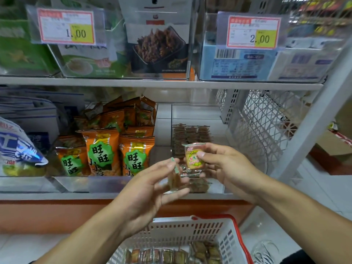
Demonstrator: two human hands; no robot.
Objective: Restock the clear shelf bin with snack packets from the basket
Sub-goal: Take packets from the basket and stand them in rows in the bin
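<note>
We've got a small packet [194, 156] pinched in our right hand [226, 164] mid-frame, left hand [152, 185] loosely gripping a blurry one (edge-on). Best drop them flat into the clear bin [198, 115] behind; basket [190, 233] waits bottom center.

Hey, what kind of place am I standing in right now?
Most likely a small shop's snack aisle. Price tags reading 1.00 and 2.00 hang on clear shelf bins, orange snack bags fill one bin, and a shopping basket of packets sits below.

Bare forearms [297, 204], no sleeves
</note>
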